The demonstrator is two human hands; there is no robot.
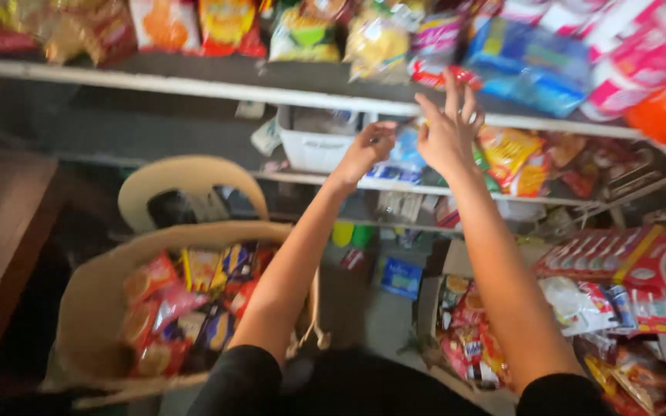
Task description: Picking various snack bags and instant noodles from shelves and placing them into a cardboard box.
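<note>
Both hands up at the middle shelf (333, 185): left hand (370, 148) curled narrow, pinching something too blurred to tell, just right of the white bin (314, 146). Right hand (447, 132) spread wide, fingers up, empty, over blue packets (404, 158). Snack-filled bag (102, 308) sits low left.

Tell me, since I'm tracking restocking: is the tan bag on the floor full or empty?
Partly full: the tan bag stands open, with colourful snack packets heaped inside, below its rim.
</note>
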